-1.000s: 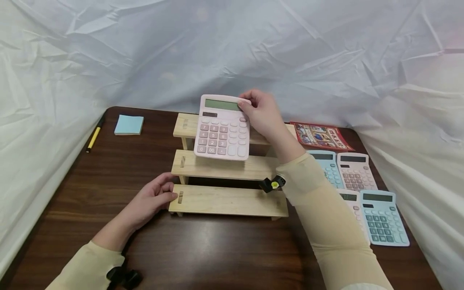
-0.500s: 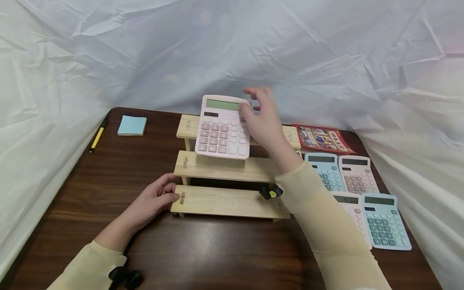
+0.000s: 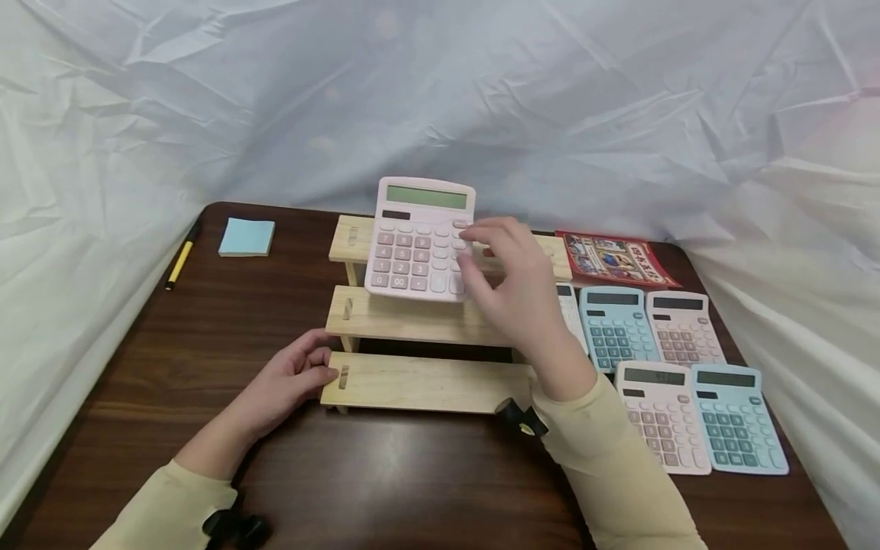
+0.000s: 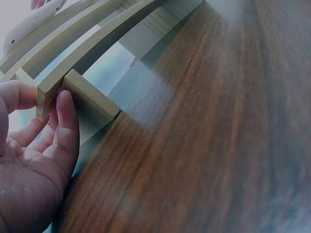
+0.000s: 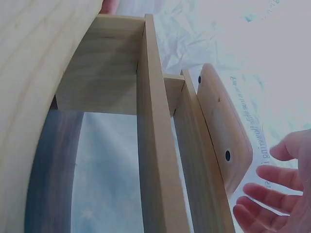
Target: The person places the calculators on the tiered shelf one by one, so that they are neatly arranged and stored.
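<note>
One pink calculator (image 3: 412,241) was seen at the upper centre of the frame, set on the top board (image 3: 352,248) of a three-tier wooden stand (image 3: 412,317), with its keys and display turned up and its lower end carried out past the board's front edge. Just beside its right edge, the right hand (image 3: 519,279) was held with the fingers loosely parted and nothing gripped; whether the calculator was touched by a fingertip could not be told. At the lower left of the stand, the left end of the lowest board (image 3: 426,386) was pinched between the thumb and fingers of the left hand (image 3: 292,380). Both forearms were covered by pale yellow sleeves (image 3: 608,458). Five more calculators (image 3: 739,420), pink, blue and pale, were laid out at the right of the frame, one of them partly hidden by the right hand and the stand. Behind them, a red booklet (image 3: 615,260) was placed flat. At the upper left, a blue pad of sticky notes (image 3: 247,237) and a yellow and black marker (image 3: 182,261) were laid on the dark wooden table (image 3: 399,481), which was backed by a creased white sheet (image 3: 309,114).
</note>
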### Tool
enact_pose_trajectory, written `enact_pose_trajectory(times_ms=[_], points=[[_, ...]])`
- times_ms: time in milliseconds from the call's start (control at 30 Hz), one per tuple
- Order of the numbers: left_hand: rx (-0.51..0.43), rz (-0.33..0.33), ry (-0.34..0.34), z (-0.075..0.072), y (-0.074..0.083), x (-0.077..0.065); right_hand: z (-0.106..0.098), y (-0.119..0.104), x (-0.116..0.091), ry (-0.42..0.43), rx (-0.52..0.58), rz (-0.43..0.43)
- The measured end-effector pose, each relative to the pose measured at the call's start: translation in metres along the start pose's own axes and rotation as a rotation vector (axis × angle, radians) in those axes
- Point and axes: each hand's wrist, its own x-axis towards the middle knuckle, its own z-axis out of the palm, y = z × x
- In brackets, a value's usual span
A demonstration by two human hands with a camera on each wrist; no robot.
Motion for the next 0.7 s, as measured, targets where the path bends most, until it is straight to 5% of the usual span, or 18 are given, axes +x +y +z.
enact_pose_trajectory(times_ms=[333, 700], points=[[0.012, 0.007, -0.013, 0.0000, 0.0012, -0.0017, 0.0017, 0.0025, -0.0075, -0.257, -0.110, -0.043], [0.012, 0.017, -0.020, -0.0009, -0.0009, -0.0003, 0.0035, 0.0065, -0.0090, -0.280, -0.125, -0.078]])
